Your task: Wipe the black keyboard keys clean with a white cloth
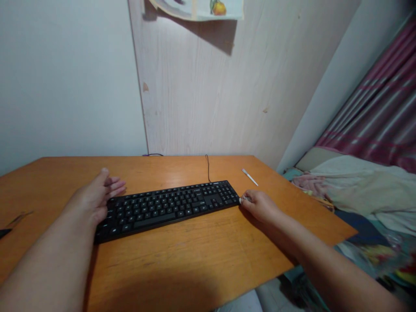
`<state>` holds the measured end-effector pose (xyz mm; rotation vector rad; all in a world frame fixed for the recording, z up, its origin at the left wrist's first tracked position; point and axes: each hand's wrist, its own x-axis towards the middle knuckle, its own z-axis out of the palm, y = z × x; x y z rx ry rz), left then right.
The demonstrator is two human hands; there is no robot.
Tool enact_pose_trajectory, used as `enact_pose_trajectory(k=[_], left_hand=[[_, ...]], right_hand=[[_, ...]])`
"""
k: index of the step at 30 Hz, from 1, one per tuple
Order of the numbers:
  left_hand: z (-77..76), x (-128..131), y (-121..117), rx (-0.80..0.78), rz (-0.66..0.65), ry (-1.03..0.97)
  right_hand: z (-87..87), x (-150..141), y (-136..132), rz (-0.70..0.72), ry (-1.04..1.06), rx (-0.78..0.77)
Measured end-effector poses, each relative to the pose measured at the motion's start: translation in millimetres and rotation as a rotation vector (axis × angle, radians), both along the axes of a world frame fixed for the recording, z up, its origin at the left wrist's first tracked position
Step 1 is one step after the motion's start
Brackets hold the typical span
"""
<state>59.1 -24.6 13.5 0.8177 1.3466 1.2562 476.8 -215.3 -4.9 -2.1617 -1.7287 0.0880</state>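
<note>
A black keyboard (175, 204) lies slanted on the wooden table, its right end farther from me. My left hand (94, 195) is at the keyboard's left end, fingers stretched out and thumb up, partly covering the keys there; whether it touches them I cannot tell. At the lower right corner of the keyboard, my right hand (259, 205) is closed in a pinch. A small whitish piece shows between its fingertips against the keyboard's edge; its kind is too small to make out.
A slim white brush-like tool (249, 177) lies on the orange-brown table (182, 264) beyond my right hand. The keyboard's cable (208, 167) runs to the back edge. A dark object (4, 233) sits at far left. Bedding (360, 186) is beside the table at right.
</note>
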Motion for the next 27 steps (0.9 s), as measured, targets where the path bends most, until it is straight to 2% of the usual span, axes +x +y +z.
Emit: enact_pose_trajectory(k=[8, 16, 21, 27], left_hand=[[1.6, 1, -3, 0.002, 0.008, 0.011], [5.1, 3, -6, 0.014, 0.017, 0.013], [10.8, 5, -11, 0.014, 0.027, -0.016], [10.4, 4, -11, -0.002, 0.034, -0.035]], right_hand=[[-11.2, 21, 20, -0.040, 0.137, 0.018], [-19.9, 32, 58, -0.061, 0.200, 0.005], [-9.5, 29, 85, -0.051, 0.141, 0.030], [12.1, 14, 111, 0.001, 0.058, -0.081]])
